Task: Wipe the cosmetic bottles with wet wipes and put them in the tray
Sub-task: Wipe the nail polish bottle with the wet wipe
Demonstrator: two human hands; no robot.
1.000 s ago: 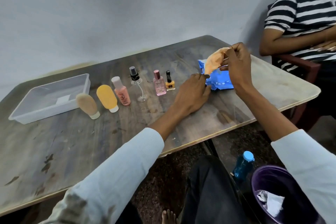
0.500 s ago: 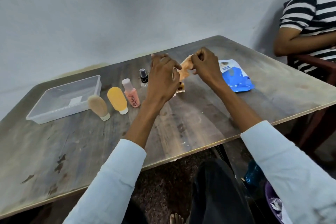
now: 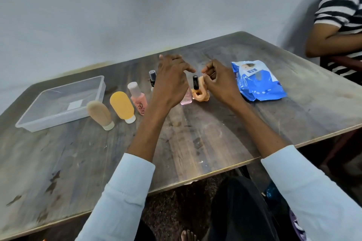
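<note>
My right hand (image 3: 217,82) holds an orange wet wipe (image 3: 200,95) that bunches on the table around a small nail polish bottle (image 3: 195,82) with a black cap. My left hand (image 3: 172,80) hovers with relaxed, spread fingers just left of it, partly hiding a pink perfume bottle (image 3: 186,100) and a clear spray bottle (image 3: 152,78). Further left stand a pink bottle with a white cap (image 3: 138,100), a yellow tube (image 3: 122,106) and a beige tube (image 3: 100,113). A clear plastic tray (image 3: 25,124) sits at the far left with no bottles in it.
A blue pack of wipes (image 3: 256,82) lies right of my right hand. A person in a striped shirt (image 3: 340,6) sits at the table's far right corner. The table's near edge (image 3: 195,180) runs in front of my knees; a purple bin (image 3: 295,225) stands below.
My left hand has let go of the wipe and spread open over the bottles. My right hand has lowered the wipe onto the nail polish bottle.
</note>
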